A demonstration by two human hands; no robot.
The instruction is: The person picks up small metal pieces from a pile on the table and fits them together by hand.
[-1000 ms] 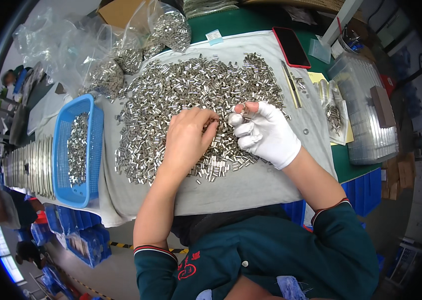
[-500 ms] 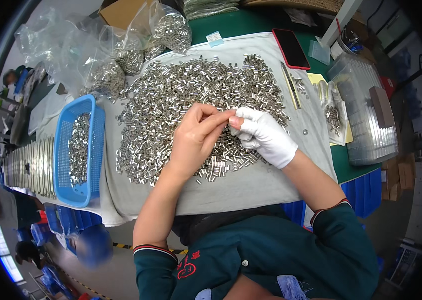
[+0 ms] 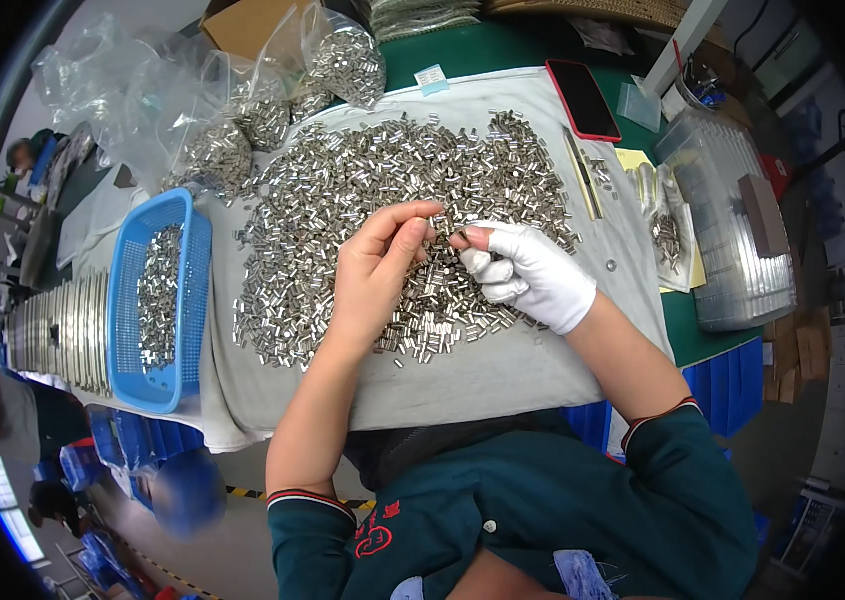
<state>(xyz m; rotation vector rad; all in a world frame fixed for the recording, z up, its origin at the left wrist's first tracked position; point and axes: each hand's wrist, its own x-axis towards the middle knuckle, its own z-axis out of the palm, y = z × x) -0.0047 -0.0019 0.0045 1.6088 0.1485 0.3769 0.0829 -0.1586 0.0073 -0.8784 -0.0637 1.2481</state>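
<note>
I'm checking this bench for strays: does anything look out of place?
Mildly: one small round piece lies alone on the grey cloth, right of the metal cylinders. The right hand wears a white glove; the left hand has none, a slight mismatch.

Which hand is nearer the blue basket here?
Left. The bare left hand is over the metal pieces, right of the blue basket; the gloved right hand is farther right.

L/R hands (image 3: 371,272) (image 3: 535,278) close tog.
</note>
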